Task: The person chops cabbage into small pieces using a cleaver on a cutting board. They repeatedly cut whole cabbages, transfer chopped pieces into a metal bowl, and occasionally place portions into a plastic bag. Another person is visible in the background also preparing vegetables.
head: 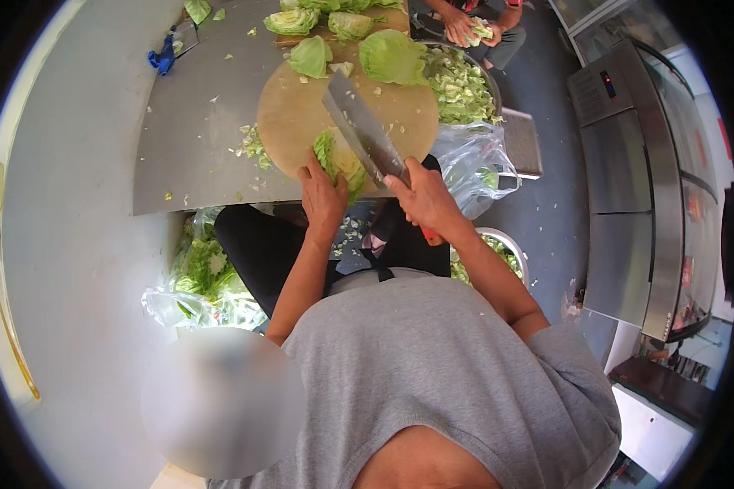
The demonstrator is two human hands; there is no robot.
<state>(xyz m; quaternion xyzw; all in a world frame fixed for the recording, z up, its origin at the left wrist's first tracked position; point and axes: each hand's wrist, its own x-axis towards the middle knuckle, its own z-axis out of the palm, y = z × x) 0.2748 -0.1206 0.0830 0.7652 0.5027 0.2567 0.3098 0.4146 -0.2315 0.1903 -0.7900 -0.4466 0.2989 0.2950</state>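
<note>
My right hand (pixel 425 194) grips the handle of a cleaver (pixel 367 128). Its broad blade slants up and left over the round cutting board (pixel 287 116), with bits of leaf stuck to it. At the board's near edge my left hand (pixel 324 192) holds a cut piece of cabbage (pixel 345 162), fingers on its left side and thumb at its near side. The blade is just right of that piece; I cannot tell whether they touch. A larger cabbage piece (pixel 393 57) and a smaller wedge (pixel 311 57) sit at the board's far side.
Cabbage halves (pixel 292 22) lie beyond on another board. A large basin (pixel 462 85) of chopped cabbage stands right of the metal table (pixel 189 153), above a plastic bag (pixel 480 165). Bagged greens (pixel 205 269) are at my left, another basin (pixel 520 247) at my right. Another person's hands (pixel 462 27) hold cabbage.
</note>
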